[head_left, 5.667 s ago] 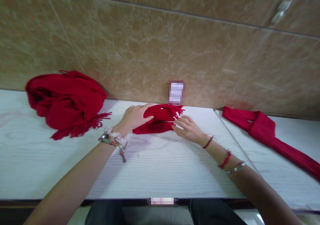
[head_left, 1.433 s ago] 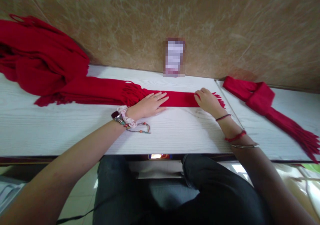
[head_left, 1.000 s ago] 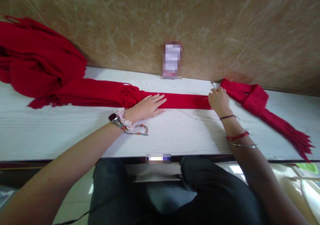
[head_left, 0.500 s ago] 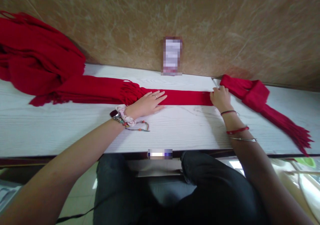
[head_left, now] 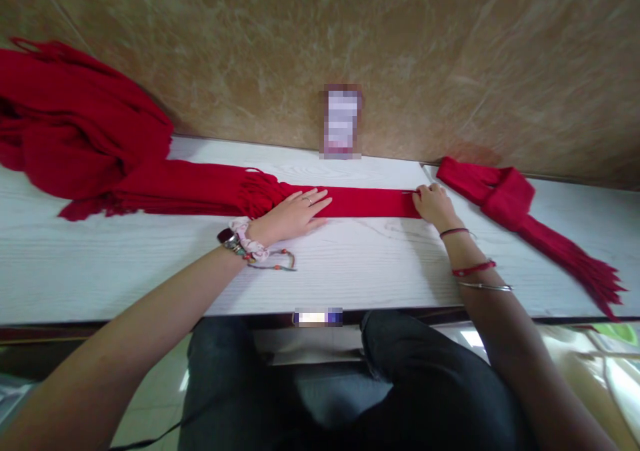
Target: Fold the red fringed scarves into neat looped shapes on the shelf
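Note:
A red scarf [head_left: 367, 202] lies folded into a long narrow strip along the table. My left hand [head_left: 293, 214] rests flat on it, fingers spread, beside the fringe [head_left: 263, 191]. At the strip's right end my right hand [head_left: 435, 205] has its fingers closed on the fabric; the fingertips are partly hidden. Leftward, under the fringe end, the strip meets more folded red fabric [head_left: 200, 187]. A second red scarf [head_left: 515, 197] lies loosely folded just right of my right hand, its fringe pointing toward the front edge.
A big heap of red scarves [head_left: 85, 117] fills the table's left end. The white wood-grain table [head_left: 350, 271] runs along a brown marbled wall [head_left: 225, 57]. A blurred-out upright rectangular object [head_left: 341, 121] leans against that wall. A small blurred item [head_left: 317, 317] sits at the front edge.
The whole scene sits slightly lower in the picture. My right hand has shifted a little left at the scarf's end; my left hand stays flat in nearly the same spot.

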`<act>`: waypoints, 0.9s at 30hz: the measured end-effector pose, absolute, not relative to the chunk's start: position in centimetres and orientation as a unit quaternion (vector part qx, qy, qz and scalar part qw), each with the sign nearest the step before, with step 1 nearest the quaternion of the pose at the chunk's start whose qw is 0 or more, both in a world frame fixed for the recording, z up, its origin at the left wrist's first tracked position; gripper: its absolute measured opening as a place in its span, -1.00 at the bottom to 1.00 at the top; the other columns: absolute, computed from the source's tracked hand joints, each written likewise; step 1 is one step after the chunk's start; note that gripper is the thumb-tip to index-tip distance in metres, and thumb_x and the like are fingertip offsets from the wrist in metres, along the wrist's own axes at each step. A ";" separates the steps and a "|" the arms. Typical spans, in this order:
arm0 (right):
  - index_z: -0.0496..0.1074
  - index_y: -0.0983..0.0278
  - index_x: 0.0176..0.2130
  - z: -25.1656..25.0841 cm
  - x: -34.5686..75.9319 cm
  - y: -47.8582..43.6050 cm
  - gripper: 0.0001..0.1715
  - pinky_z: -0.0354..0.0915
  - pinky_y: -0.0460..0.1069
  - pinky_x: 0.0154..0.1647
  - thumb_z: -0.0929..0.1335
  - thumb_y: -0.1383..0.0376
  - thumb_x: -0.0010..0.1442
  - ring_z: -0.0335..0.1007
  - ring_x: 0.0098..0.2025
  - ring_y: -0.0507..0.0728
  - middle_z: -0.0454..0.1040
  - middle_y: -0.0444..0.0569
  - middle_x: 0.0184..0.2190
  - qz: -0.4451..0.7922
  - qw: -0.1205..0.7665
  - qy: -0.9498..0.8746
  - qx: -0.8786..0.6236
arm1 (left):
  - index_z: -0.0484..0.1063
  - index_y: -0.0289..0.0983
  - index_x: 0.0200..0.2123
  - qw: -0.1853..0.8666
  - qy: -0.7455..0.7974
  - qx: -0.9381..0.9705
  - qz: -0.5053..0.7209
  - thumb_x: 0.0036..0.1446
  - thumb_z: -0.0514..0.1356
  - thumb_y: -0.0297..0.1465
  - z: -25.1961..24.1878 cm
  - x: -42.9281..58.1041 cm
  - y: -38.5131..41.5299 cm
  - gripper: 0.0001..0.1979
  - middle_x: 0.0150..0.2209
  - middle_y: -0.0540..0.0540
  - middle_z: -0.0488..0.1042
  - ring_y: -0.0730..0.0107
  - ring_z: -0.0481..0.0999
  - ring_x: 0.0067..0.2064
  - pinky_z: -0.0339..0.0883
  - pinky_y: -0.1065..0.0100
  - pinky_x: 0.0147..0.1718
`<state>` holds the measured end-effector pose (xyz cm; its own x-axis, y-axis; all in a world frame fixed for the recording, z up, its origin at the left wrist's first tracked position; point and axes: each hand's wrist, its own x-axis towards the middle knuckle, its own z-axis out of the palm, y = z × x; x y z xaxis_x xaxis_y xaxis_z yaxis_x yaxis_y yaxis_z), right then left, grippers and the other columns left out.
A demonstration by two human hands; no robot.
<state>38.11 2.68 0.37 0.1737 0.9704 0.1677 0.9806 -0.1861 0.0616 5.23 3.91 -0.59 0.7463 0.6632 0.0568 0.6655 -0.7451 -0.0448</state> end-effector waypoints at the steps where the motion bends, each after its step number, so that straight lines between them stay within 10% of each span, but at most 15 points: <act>1: 0.37 0.44 -0.03 0.6 38.9 2.5 -0.57 0.22 0.17 -0.14 0.13 0.29 0.24 0.25 -0.03 0.35 0.34 0.33 -0.08 -0.088 0.034 -0.614 -0.784 | -0.01 -0.30 0.28 0.033 -0.354 -0.934 -0.020 0.30 -0.25 -0.09 -0.6 5.2 3.9 -0.40 0.32 -0.17 -0.06 0.21 -0.06 0.31 -0.16 0.21 0.22; 7: 0.39 0.44 -0.04 1.8 38.2 2.2 -0.56 0.21 0.09 -0.04 0.11 0.38 0.21 0.27 -0.03 0.25 0.37 0.24 -0.11 -0.102 0.156 -0.665 -0.724 | 0.00 -0.29 0.27 0.032 -0.355 -0.934 -0.022 0.30 -0.25 -0.08 -0.5 5.1 3.9 -0.39 0.32 -0.17 -0.06 0.21 -0.06 0.31 -0.15 0.20 0.21; 15: 0.38 0.39 -0.04 1.3 35.5 1.4 -0.61 0.25 0.05 -0.19 0.15 0.40 0.19 0.37 -0.12 0.26 0.41 0.25 -0.13 -0.069 0.000 -0.677 -0.733 | 0.00 -0.27 0.27 0.020 -0.362 -0.932 -0.014 0.30 -0.25 -0.10 -0.1 5.2 3.7 -0.41 0.32 -0.16 -0.07 0.24 -0.07 0.32 -0.16 0.22 0.21; 27: 0.45 0.37 -0.13 2.7 35.4 1.5 -0.58 0.24 0.00 -0.10 0.10 0.43 0.19 0.39 -0.10 0.19 0.50 0.16 -0.18 -0.069 0.044 -0.711 -0.699 | 0.02 -0.32 0.26 0.029 -0.355 -0.934 -0.005 0.31 -0.22 -0.13 0.1 5.3 3.7 -0.42 0.31 -0.21 -0.05 0.24 -0.06 0.31 -0.14 0.21 0.21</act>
<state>35.37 1.49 2.65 -0.0200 0.9870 0.1592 0.9992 0.0142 0.0376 5.32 3.66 0.11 0.7481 0.6629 0.0295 0.6635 -0.7464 -0.0515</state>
